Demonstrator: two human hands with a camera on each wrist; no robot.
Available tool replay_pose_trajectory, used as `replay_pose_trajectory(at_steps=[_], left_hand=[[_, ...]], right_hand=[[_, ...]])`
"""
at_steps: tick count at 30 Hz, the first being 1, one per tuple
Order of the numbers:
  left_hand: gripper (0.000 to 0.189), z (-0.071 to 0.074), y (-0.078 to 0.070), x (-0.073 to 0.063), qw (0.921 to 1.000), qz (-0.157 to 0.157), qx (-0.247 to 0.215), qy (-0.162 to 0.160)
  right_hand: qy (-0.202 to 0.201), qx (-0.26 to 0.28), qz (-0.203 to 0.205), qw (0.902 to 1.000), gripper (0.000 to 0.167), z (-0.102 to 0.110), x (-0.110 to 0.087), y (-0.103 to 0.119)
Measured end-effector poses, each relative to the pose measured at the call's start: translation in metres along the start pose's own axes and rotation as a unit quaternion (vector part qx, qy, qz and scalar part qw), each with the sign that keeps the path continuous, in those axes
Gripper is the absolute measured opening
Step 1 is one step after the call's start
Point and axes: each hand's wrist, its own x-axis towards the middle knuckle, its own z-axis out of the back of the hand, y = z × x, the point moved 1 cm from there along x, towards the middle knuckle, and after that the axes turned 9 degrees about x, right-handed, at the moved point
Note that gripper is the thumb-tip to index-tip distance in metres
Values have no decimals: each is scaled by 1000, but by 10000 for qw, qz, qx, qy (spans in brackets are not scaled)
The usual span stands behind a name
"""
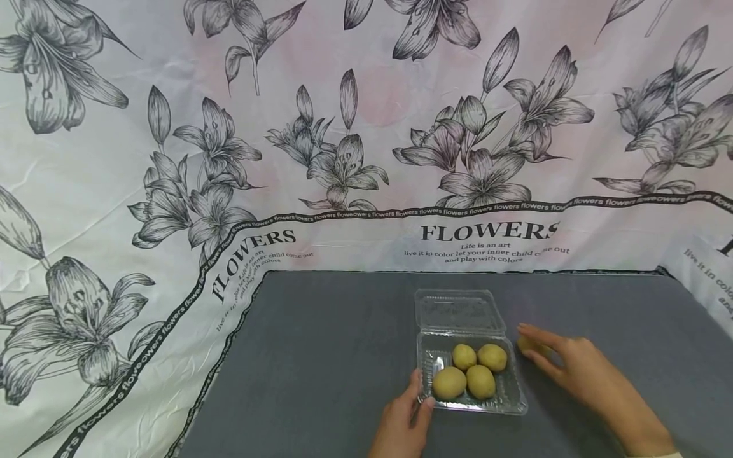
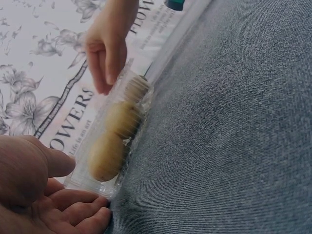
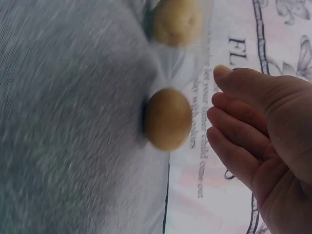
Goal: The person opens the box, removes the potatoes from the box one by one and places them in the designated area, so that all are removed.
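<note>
A clear plastic container (image 1: 518, 406) lies on the grey table with its hinged lid (image 1: 458, 312) folded back. Several yellow potatoes (image 1: 449, 383) sit inside it. At its front left corner my left hand (image 1: 403, 416) holds the box, thumb on the front side and fingers along the left. One more potato (image 3: 169, 119) rests on the table to the right of the container. My right hand (image 1: 581, 366) reaches over that potato, partly hiding it in the head view. In the right wrist view its fingers stand apart from the potato, with nothing between them.
A grey cloth (image 1: 321, 356) covers the table. Behind and to the left hangs a white sheet (image 1: 366, 242) printed with flowers and lettering, meeting the table's back edge. A dark green object (image 2: 174, 4) shows at the top of the left wrist view; its kind is unclear.
</note>
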Motion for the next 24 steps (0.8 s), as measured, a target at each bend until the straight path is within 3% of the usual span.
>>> replay_pose_trajectory(at_steps=[7, 13, 18, 24], left_hand=[[63, 0, -2, -1, 10000, -47, 29, -14], [64, 0, -2, 1, 10000, -9, -21, -2], [63, -1, 0, 0, 9998, -159, 47, -85], [63, -1, 0, -2, 9997, -221, 78, -119]], right_hand=[[351, 690, -167, 9969, 49, 2, 7, 24], [157, 829, 442, 9955, 53, -7, 12, 40], [61, 860, 976, 9915, 54, -18, 12, 50], [448, 1188, 953, 9873, 53, -26, 11, 59]])
